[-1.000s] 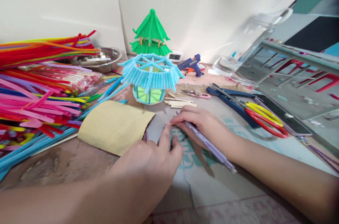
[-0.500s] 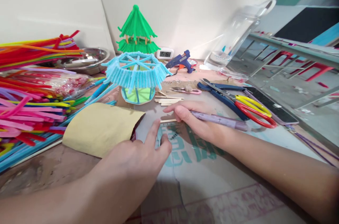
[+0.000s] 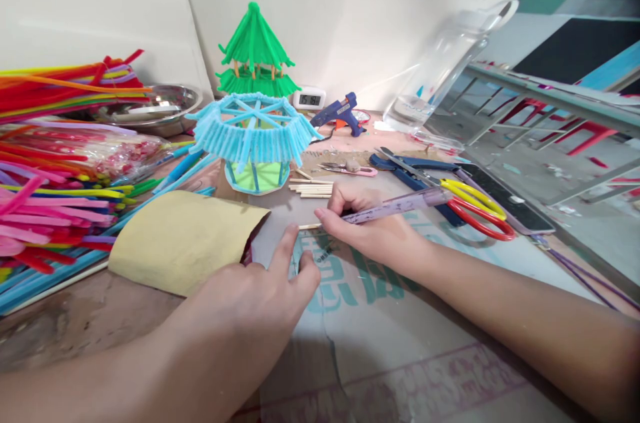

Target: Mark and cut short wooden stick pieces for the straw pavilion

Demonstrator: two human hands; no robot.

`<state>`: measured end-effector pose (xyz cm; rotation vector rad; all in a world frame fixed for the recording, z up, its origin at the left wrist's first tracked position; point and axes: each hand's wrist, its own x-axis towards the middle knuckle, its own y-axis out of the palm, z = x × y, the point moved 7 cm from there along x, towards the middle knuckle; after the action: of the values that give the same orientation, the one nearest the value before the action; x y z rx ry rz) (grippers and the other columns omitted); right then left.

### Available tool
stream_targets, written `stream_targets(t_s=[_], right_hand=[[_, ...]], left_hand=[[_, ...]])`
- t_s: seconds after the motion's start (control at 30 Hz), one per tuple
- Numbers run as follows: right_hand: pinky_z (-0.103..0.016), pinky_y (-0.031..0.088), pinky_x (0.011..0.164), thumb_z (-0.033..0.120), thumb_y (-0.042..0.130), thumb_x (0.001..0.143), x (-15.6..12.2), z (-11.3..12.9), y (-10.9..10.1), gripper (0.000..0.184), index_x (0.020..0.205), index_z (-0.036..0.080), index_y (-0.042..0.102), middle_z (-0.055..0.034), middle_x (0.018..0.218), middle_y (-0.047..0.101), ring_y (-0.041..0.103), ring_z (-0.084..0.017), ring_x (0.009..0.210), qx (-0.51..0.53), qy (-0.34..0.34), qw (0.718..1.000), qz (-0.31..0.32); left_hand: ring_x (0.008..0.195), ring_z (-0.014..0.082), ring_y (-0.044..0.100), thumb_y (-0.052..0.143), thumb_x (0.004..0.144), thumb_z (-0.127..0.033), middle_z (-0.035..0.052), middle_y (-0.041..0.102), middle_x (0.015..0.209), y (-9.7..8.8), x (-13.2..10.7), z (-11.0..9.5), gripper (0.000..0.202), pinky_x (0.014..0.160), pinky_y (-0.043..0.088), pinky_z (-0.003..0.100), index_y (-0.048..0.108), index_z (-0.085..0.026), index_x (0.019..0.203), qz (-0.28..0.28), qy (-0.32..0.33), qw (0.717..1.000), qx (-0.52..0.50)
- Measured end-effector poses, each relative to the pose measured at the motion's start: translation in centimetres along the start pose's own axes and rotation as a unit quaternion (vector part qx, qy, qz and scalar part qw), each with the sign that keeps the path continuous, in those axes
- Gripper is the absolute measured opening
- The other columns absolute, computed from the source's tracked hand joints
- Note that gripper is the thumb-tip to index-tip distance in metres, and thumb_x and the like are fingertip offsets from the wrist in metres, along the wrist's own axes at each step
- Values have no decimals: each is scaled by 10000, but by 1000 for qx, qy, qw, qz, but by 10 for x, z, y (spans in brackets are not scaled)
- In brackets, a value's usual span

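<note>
My right hand (image 3: pixel 365 216) is closed round a pale purple pen (image 3: pixel 400 205), its tip low over a short thin wooden stick (image 3: pixel 309 227). The stick lies flat beside a printed scale that my hands partly cover. My left hand (image 3: pixel 265 283) rests on the table with the index finger stretched to the stick's left end and the thumb apart; its other fingers are curled underneath. Behind my hands lie several similar cut sticks (image 3: pixel 313 190). Next to them stands a model with a blue pipe-cleaner roof (image 3: pixel 253 133), and a green tiered roof (image 3: pixel 256 43) rises behind it.
At the left are pipe cleaners (image 3: pixel 55 210), a metal bowl (image 3: pixel 165 110) and a curved yellowish sheet (image 3: pixel 185 243). A glue gun (image 3: pixel 343 113), small snips (image 3: pixel 350 169), red-and-yellow scissors (image 3: pixel 480 216), a phone (image 3: pixel 505 193) and a tilted clear bottle (image 3: pixel 435 70) stand or lie to the back and right.
My right hand has tightened its fingers round the pen and brought the pen's tip to the stick. My left index finger stays at the stick's end. The view has shifted slightly.
</note>
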<state>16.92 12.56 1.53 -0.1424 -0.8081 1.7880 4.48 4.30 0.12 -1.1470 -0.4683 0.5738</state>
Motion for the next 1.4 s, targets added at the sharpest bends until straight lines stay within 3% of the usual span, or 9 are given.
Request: stream_targets(t_s=[0.27,0.67,0.93,1.4], right_hand=[[-225,286,494,301,597,891,-1,1,2,299,654,190,452,60,566,461,378,-82,512,-10,20,1000,18],[-223,285,488,331,589,900,-1,-1,0,305,669,197,441,59,580,447,370,-86,517,-11,11,1000,-6],[-227,279,490,315,584,897,-2,1,0,303,661,196,436,61,574,440,372,-86,517,-25,12,1000,0],[-219,291,494,320,581,903,-2,3,1,309,660,198,434,58,569,452,379,-88,516,-24,3,1000,6]], left_hand=[[395,133,591,527,802,-159,237,509,1418,3,-2,-2,487,343,313,246,564,-173,1288,11,1,1000,14],[421,157,617,503,767,-97,256,494,1425,2,-1,0,549,346,329,257,549,-177,1309,17,0,1000,8],[405,158,616,568,790,-155,277,497,1404,3,0,-1,516,326,342,253,569,-167,1306,21,9,1000,-10],[368,170,596,562,773,-180,273,495,1403,0,1,1,484,310,393,272,619,-181,1253,-5,-3,1000,-2]])
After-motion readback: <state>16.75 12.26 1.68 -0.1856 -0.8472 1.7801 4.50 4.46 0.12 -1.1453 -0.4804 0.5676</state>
